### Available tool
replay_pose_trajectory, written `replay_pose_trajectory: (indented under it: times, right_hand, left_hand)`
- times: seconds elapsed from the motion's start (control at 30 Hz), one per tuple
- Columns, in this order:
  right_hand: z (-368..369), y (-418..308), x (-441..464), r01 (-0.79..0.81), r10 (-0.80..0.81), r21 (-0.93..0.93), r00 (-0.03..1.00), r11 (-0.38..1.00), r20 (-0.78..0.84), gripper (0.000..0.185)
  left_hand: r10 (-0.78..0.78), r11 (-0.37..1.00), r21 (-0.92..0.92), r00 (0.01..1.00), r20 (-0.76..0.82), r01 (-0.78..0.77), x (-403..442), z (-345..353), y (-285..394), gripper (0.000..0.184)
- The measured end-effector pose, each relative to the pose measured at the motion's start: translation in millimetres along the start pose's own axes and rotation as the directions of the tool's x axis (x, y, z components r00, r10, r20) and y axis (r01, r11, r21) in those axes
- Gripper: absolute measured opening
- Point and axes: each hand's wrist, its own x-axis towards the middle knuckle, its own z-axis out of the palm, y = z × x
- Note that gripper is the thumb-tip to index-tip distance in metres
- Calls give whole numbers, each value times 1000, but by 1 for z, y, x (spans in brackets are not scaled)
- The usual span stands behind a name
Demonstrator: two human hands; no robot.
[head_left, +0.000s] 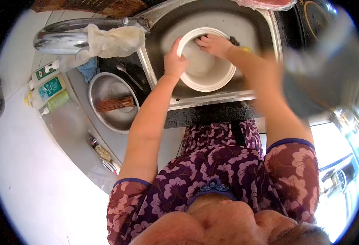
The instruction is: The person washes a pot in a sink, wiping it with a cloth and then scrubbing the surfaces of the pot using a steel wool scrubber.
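Note:
A white round bowl (204, 83) sits tilted in the metal sink (175, 30). At its left side, my left hand (174, 63) grips the rim, thumb and fingers closed on the wall. My right hand (214, 45) reaches over the right rim into the bowl, its fingers curled near the inner wall. Whatever those fingers hold, if anything, is hidden. Just beyond the right rim, close to my right wrist, lie a dark scrubber-like lump (234, 41) and a small yellow-green item (246, 49), partly covered by my arm.
A curved faucet (61, 41) with a cloth (116, 41) wrapped on its spout extends left of the sink. Below it are a spoon (129, 76) and a metal basin (101, 81) holding a brown bristly brush (115, 104). Bottles (48, 89) stand farther left. A blurred grey shape (322, 77) fills the right.

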Motion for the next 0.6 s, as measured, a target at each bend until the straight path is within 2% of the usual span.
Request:
replay_pose_trajectory:
  times: [0.03,0.07,0.1,0.13,0.17,0.27,0.3,0.37,0.4,0.43,0.47,0.53,0.6]
  right_hand:
    - [7,-15,2,-136,134,127,991,983,22,31]
    - [12,-34,6,-382,377,296,923,875,76,31]
    - [16,-58,12,-587,578,440,798,679,172,30]
    - [20,-74,20,-731,716,540,630,418,299,30]
    - [27,-83,28,-747,838,644,451,166,307,28]
    - [39,-96,52,-598,948,799,212,-66,238,26]
    - [41,-98,65,-486,962,871,199,-70,188,26]
    - [37,-112,63,-496,801,867,536,44,266,25]
    - [34,-117,62,-486,674,868,675,101,299,25]
    - [43,-118,47,-461,451,837,840,296,302,23]
    - [42,-109,29,-488,348,792,861,367,370,21]
    - [20,-72,6,-495,145,695,854,522,499,18]
    - [16,-55,13,-648,477,703,736,292,480,20]
  left_hand:
    - [8,996,-88,1000,-6,-9,0,2,-16,56]
    - [17,985,-173,1000,-14,-19,2,3,-23,52]
    - [20,989,-143,999,-43,-26,1,5,-29,47]
    - [22,993,-113,997,-75,-30,-1,6,-30,43]
    - [26,996,-82,994,-107,-35,-2,8,-31,41]
    - [-31,976,-218,972,-232,-21,-6,29,-62,40]
    - [-66,980,-198,967,-244,17,-6,34,-68,41]
    - [-146,981,-160,952,-269,106,-13,40,-70,41]
    - [-148,973,-209,958,-246,97,-13,39,-71,42]
    - [-149,962,-258,963,-224,88,-12,38,-73,43]
    - [-152,948,-309,967,-204,84,-14,38,-74,44]
    - [-160,955,-281,963,-217,96,-12,40,-77,45]
    - [-166,956,-274,964,-207,106,-11,39,-74,45]
